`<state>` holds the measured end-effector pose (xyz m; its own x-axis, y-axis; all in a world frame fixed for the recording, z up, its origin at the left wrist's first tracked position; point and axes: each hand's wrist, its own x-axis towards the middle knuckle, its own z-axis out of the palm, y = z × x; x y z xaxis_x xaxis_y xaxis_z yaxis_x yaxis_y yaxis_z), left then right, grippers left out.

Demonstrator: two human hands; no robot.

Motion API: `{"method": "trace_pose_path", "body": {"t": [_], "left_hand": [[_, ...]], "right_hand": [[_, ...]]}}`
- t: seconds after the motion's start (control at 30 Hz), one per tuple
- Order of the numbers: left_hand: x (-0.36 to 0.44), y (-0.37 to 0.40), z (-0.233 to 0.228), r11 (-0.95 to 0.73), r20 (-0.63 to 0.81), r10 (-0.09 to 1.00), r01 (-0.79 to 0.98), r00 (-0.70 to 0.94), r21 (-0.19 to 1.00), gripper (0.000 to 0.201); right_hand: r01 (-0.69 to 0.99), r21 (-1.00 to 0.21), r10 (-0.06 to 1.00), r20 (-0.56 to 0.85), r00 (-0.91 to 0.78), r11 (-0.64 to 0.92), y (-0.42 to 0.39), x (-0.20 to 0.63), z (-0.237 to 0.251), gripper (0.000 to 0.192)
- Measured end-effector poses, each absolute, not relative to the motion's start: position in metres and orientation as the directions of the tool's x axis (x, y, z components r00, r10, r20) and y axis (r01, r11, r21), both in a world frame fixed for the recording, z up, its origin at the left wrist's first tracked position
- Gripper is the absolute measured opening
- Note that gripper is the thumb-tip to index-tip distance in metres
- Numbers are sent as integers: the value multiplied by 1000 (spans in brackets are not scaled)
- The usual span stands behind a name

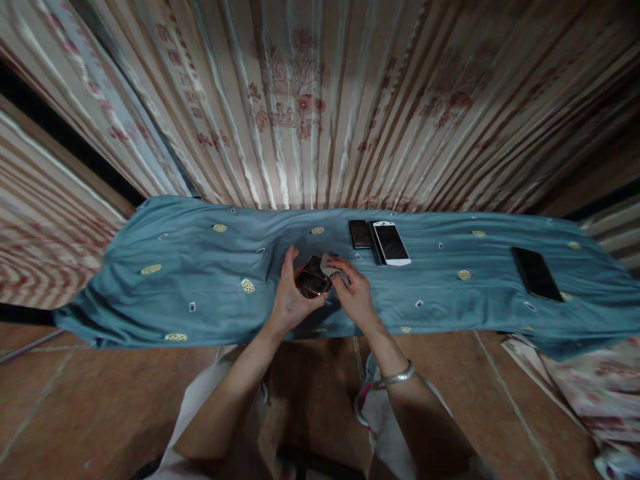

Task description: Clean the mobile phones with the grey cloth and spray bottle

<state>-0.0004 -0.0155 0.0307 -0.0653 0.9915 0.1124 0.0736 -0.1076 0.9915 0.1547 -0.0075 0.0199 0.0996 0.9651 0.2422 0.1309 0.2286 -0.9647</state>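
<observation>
My left hand (291,297) grips a dark, glossy phone (312,283) by its edges, thumb along the near side and fingers at the far left. A small grey cloth (329,265) is pinched in my right hand (354,293) and lies against the phone's upper right corner. Part of the phone is hidden under the cloth and fingers. Both hands are over the middle of a blue cloth cover (225,253) with yellow patterns.
Right of my hands lie a small black phone (360,235) and a white phone (392,243) resting against another dark one. Farther right is a black phone (537,274). A patterned curtain (295,100) hangs behind the covered surface. Tiled floor (310,400) shows below.
</observation>
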Motion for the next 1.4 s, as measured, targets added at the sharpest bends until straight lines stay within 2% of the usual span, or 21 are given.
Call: {"method": "trace_pose_path", "body": {"t": [0.1, 0.17, 0.27, 0.33, 0.5, 0.6, 0.7, 0.8, 0.87, 0.93, 1.03, 1.2, 1.4], "left_hand": [[-1, -14, 26, -128, 131, 985, 35, -116, 991, 125], [-1, -12, 23, -140, 136, 981, -14, -140, 990, 124], [-1, -9, 21, -163, 147, 976, -90, -158, 983, 120], [-2, -7, 20, -172, 153, 977, -121, -151, 978, 117], [-4, -5, 17, -213, 208, 971, -32, -117, 976, 100], [-5, -5, 16, -208, 208, 970, 7, -127, 978, 94], [-4, -5, 15, -165, 161, 978, -20, -133, 986, 93], [-4, -4, 15, -107, 93, 988, -114, -119, 988, 91], [-6, -2, 16, -84, 65, 992, -178, -112, 981, 86], [-10, -1, 17, -68, 43, 993, -235, -108, 970, 76], [-14, -1, 20, -37, 5, 995, -320, -101, 947, 65], [-11, -9, 22, 53, -61, 998, -384, -8, 922, 64], [-3, -19, 26, 190, -145, 980, -435, 135, 880, 68]], "right_hand": [[23, -987, 966, 160, 204, 159, -3, 147, 12, 20], [-114, -991, 969, 45, 244, 75, -1, 140, 8, 19], [-406, -913, 964, -143, 224, -41, 0, 129, 8, 20], [-541, -837, 963, -206, 173, -81, -1, 124, 11, 20], [-615, -776, 954, -272, 124, -141, -4, 119, 15, 21], [-583, -802, 959, -253, 131, -132, -5, 117, 10, 22], [-477, -872, 972, -197, 128, -113, -6, 115, 4, 25], [-229, -973, 992, -60, 112, -33, -9, 117, 2, 31], [-24, -998, 997, 55, 60, 56, -12, 120, 5, 36], [142, -979, 989, 147, 0, 145, -15, 123, 9, 40], [286, -929, 972, 230, -51, 235, -20, 126, 16, 46], [333, -896, 953, 250, -170, 294, -19, 133, 21, 50], [341, -910, 963, 174, -205, 237, -10, 144, 21, 60]]}}
